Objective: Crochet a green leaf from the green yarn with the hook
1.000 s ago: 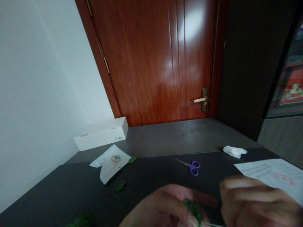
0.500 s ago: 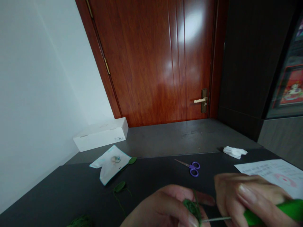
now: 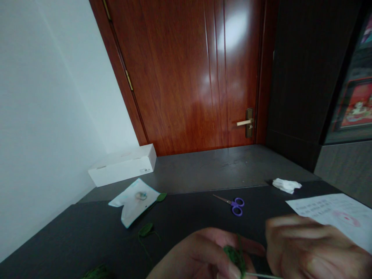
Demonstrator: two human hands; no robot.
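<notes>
At the bottom middle, my left hand [image 3: 203,252] pinches a small green crocheted piece [image 3: 232,255], a strand of green yarn running over its fingers. To its right, my right hand [image 3: 314,248] is closed and blurred around a crochet hook [image 3: 263,275]. Only the thin metal shaft of the hook shows; its tip meets the green piece, and its handle is hidden by the hand. A finished-looking green crocheted leaf [image 3: 145,230] with loose yarn tails lies on the dark table left of my hands.
Purple-handled scissors [image 3: 236,206] lie beyond my hands. At left are a white plastic packet [image 3: 136,203], another green leaf [image 3: 161,197], a ball of green yarn [image 3: 97,272] and a long white box [image 3: 122,166]. A crumpled tissue [image 3: 286,186] and a printed sheet [image 3: 328,211] lie right.
My right hand has turned over, so the hook's green handle, visible before, is now hidden. My left hand keeps its hold on the green piece. The view has shifted slightly.
</notes>
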